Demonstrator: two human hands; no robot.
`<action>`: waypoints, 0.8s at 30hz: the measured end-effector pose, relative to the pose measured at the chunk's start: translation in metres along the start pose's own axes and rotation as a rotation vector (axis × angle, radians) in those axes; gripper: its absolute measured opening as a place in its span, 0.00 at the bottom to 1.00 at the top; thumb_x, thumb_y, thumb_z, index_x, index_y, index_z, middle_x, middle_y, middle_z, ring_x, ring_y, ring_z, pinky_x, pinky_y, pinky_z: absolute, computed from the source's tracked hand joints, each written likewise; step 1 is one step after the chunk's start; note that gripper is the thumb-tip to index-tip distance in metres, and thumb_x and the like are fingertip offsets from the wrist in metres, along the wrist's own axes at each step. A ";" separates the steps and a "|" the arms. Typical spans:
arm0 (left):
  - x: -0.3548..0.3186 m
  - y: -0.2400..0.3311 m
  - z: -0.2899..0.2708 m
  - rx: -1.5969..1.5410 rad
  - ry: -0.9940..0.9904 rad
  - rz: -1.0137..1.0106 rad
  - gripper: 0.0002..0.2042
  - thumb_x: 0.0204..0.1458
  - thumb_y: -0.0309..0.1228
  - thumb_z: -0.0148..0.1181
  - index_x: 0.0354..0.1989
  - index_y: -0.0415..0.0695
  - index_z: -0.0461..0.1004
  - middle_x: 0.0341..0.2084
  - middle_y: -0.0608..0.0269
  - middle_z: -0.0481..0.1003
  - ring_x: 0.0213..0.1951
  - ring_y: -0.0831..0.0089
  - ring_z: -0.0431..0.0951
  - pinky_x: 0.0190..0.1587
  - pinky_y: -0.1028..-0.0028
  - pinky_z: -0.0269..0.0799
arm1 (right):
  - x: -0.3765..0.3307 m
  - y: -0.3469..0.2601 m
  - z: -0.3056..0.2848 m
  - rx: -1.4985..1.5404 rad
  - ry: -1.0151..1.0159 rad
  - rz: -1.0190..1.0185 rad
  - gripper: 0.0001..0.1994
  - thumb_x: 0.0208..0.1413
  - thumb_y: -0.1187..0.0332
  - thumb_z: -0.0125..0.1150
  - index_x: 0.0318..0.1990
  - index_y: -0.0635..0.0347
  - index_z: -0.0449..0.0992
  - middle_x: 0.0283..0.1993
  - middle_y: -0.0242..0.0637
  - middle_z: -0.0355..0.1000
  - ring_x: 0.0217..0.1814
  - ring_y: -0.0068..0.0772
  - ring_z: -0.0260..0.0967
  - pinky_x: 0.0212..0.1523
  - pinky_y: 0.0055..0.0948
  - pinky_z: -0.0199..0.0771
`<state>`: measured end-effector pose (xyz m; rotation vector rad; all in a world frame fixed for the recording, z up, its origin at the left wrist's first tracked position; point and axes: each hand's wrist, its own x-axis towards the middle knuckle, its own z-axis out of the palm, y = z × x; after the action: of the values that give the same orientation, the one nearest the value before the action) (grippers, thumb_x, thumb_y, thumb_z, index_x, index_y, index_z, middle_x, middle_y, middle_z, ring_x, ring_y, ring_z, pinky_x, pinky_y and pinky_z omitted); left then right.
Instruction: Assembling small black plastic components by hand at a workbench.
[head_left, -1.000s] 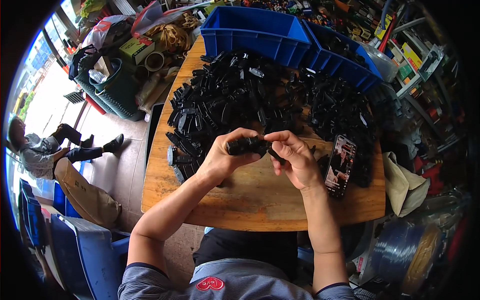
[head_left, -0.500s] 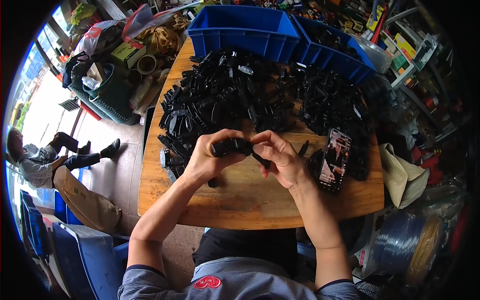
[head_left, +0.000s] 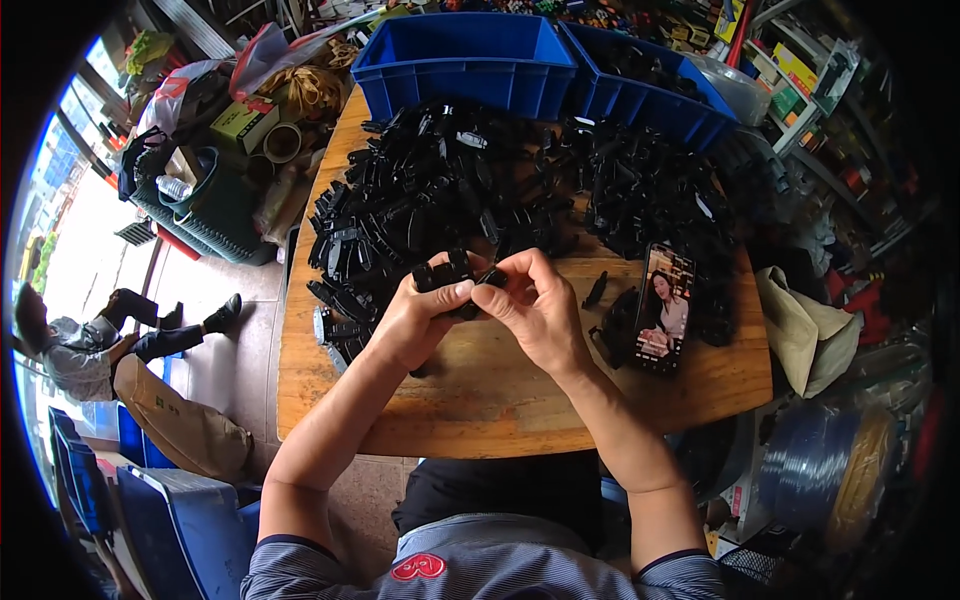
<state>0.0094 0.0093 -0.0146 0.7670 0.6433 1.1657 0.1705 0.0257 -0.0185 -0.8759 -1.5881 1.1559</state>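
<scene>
Above the near middle of the table, my left hand [head_left: 415, 318] is closed round a black strap-like piece [head_left: 440, 274] with a curved, ridged body, its thumb pressed on the near side. My right hand [head_left: 535, 310] pinches the right end of the same piece between thumb and fingers. The fingers partly hide the piece, so its exact kind is unclear. Beyond both hands a large heap of similar black pieces [head_left: 400, 200] spreads over the table. One small black piece [head_left: 597, 289] lies alone to the right of my right hand.
A wooden table [head_left: 480, 410] carries the heap. Two blue bins [head_left: 465, 85] stand at its far edge, the right one holding black pieces. A lit phone [head_left: 664, 305] leans on the right. A person [head_left: 85, 345] sits at far left; shelves and a wire spool [head_left: 815, 470] flank the right.
My right hand has moved left, closer to my left hand. My left thumb now lies across the black piece, which has turned. The view has shifted slightly, and the phone's picture differs.
</scene>
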 end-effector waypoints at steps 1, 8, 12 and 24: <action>-0.002 0.001 0.004 0.057 0.017 -0.033 0.23 0.42 0.32 0.63 0.47 0.37 0.65 0.38 0.58 0.71 0.42 0.67 0.72 0.48 0.67 0.68 | 0.000 -0.006 -0.001 0.138 0.018 0.039 0.15 0.48 0.64 0.65 0.35 0.63 0.67 0.28 0.29 0.67 0.27 0.13 0.64 0.27 0.14 0.66; -0.007 0.005 0.002 0.090 -0.075 0.064 0.25 0.38 0.29 0.67 0.46 0.37 0.65 0.38 0.58 0.71 0.41 0.68 0.72 0.46 0.68 0.70 | -0.003 -0.022 -0.007 0.086 0.007 0.086 0.16 0.48 0.63 0.66 0.34 0.63 0.66 0.25 0.27 0.67 0.24 0.13 0.62 0.26 0.14 0.65; -0.009 0.000 0.010 0.261 -0.016 0.027 0.19 0.37 0.19 0.66 0.40 0.38 0.70 0.33 0.64 0.73 0.36 0.76 0.73 0.43 0.76 0.69 | -0.015 -0.024 -0.018 -0.155 -0.003 0.060 0.18 0.47 0.60 0.67 0.33 0.64 0.67 0.24 0.25 0.66 0.24 0.12 0.61 0.26 0.14 0.62; -0.002 0.006 0.007 -0.063 -0.053 0.006 0.23 0.37 0.18 0.63 0.45 0.36 0.66 0.33 0.58 0.71 0.33 0.68 0.74 0.38 0.70 0.73 | -0.071 -0.007 -0.064 -1.197 0.030 -0.168 0.13 0.45 0.78 0.56 0.42 0.64 0.72 0.38 0.40 0.64 0.41 0.42 0.62 0.42 0.37 0.65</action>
<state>0.0112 0.0068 -0.0058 0.7439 0.5581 1.1626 0.2523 -0.0235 -0.0246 -1.4195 -2.2544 -0.0528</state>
